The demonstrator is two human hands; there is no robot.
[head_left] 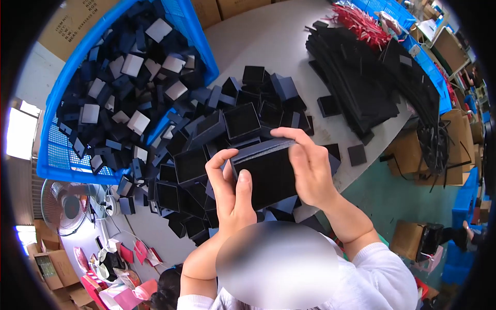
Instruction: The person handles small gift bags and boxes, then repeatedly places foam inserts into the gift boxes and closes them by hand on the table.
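Observation:
A dark navy box with a black inside is held up between both hands, its open face towards me. Along its upper edge runs a greyish strip, perhaps the edge of a black pad; I cannot tell. My left hand grips the box's left end, the thumb over its face and the fingers behind. My right hand closes on the right end, with the index finger along the top edge. Right behind lies a heap of similar open boxes with black insides.
A blue plastic crate full of small dark and white pieces lies tipped at the left. Stacked black sheets lie on the table at the right. A fan, cardboard cartons and red strips stand around.

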